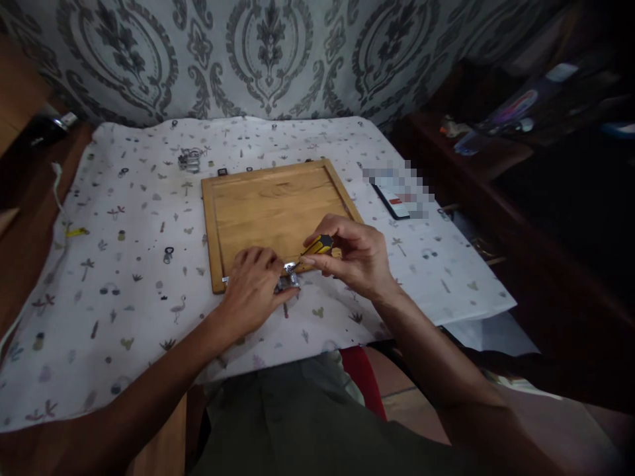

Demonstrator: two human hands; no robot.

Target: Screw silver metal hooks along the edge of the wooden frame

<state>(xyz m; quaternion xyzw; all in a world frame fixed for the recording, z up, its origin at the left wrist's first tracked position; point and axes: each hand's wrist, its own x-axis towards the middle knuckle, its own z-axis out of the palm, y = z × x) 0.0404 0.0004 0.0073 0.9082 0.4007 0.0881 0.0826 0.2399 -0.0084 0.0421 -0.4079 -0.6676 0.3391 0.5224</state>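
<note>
The person's right hand (pixel 354 254) is grasping a yellow-and-black screwdriver (pixel 317 245) between thumb and fingers, and its shaft is slanting down to the left of that hand, pointing at a metal hinge (pixel 288 281). The hinge is lying between the two hands, at the near edge of a wooden panel (pixel 270 205). The left hand (pixel 253 284) is resting palm down over that edge, its bent fingers touching the frame and its thumb lying against the hinge; whether it is gripping the hinge or only pressing on it, one cannot tell. The panel is stretching away beyond both hands, lying flat on a printed tablecloth (pixel 149 198). Farther off, beyond and left of the left hand, some metal hardware (pixel 189 159) is sitting on the cloth. A phone (pixel 391 201) is lying beyond the right hand, slightly to its right.
</note>
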